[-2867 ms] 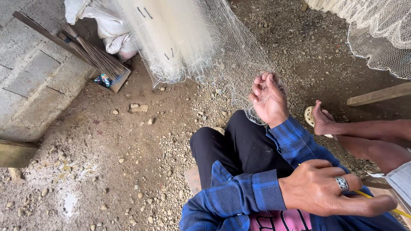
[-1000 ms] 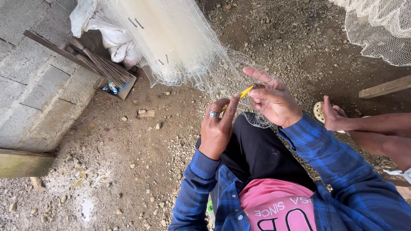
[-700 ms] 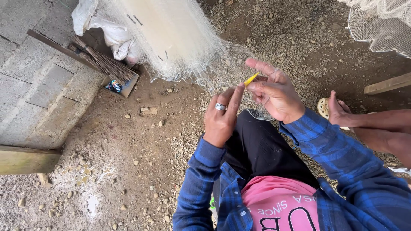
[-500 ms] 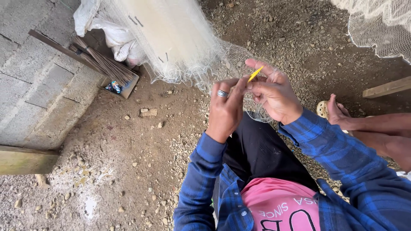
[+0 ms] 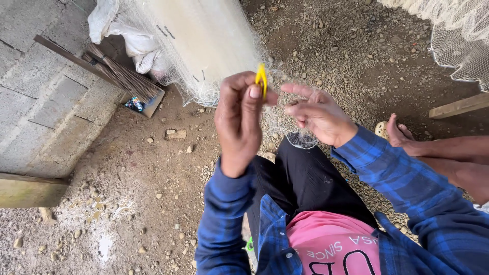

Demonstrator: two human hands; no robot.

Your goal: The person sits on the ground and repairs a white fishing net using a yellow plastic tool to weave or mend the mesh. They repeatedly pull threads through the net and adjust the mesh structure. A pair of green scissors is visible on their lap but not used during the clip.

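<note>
A: We start with the largest item. The white fishing net (image 5: 214, 46) hangs in a dense bunch from the top of the view down to the dirt floor (image 5: 127, 168). A loose edge of its mesh trails to our hands above the lap. We judge the mending work to be mid-course: one small patch is in hand, and the bulk of the net hangs untouched.

B: Hand states?

A: The left hand (image 5: 239, 122) is raised, thumb and fingers pressed together, pinching the yellow netting needle (image 5: 261, 81) upright at its lower end. The right hand (image 5: 318, 114) is just beside it, fingers partly spread and extended into the fine mesh; it appears to hold strands taut.

B: What can we not confirm?

A: The twine on the needle is too thin to make out, so we cannot tell whether a knot is formed. The net's top is cut off by the frame. A second net (image 5: 458, 35) at upper right is only partly visible. Another person's bare foot (image 5: 402, 137) enters from the right; the rest is out of frame.
</note>
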